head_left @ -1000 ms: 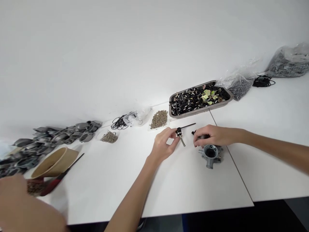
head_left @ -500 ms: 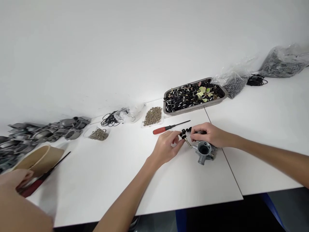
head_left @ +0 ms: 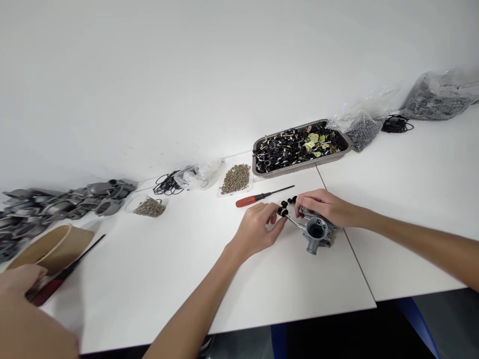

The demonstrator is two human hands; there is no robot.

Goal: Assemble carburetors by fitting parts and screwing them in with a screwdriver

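Note:
My left hand point(head_left: 260, 224) pinches a thin brass rod with a black knob point(head_left: 283, 212) between thumb and fingers. Its far end meets the side of a grey metal carburetor body point(head_left: 316, 229); whether it sits inside a hole I cannot make out. From behind, my right hand point(head_left: 318, 205) grips that carburetor, which rests on the white table with its round bore facing up. Several small black parts point(head_left: 290, 201) lie just beyond my fingers. Behind my left hand lies a red-handled screwdriver point(head_left: 247, 201).
A metal tray point(head_left: 284, 173) of black fittings stands at the back, beside a dish of brass pieces point(head_left: 235, 179). Plastic bags point(head_left: 361, 132) sit further right. At left, another person's hand point(head_left: 22, 279) holds a red screwdriver point(head_left: 48, 291) near a tan bowl point(head_left: 71, 247) and grey castings point(head_left: 67, 204).
The brass rod has tilted flatter and its tip has come closer against the carburetor's side. My right fingers have shifted slightly on the carburetor. The view has drifted a little.

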